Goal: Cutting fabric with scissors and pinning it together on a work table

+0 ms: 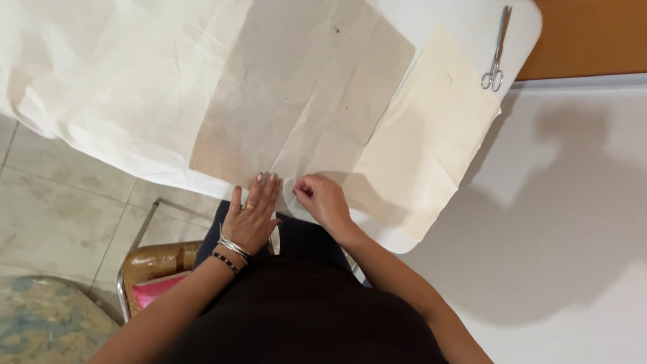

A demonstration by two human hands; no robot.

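Left hand flat, fingers spread, pressing creased brown paper sheet at its near edge, frame centre; right hand curled, pinching same edge just beside. Sheet runs up-frame from both.

A creased brown paper sheet lies flat across the upper middle of the frame, its near edge reaching frame centre, over cream cloth.

Left hand flat on brown paper pattern, right hand pinching its near edge, scissors well beyond the paper
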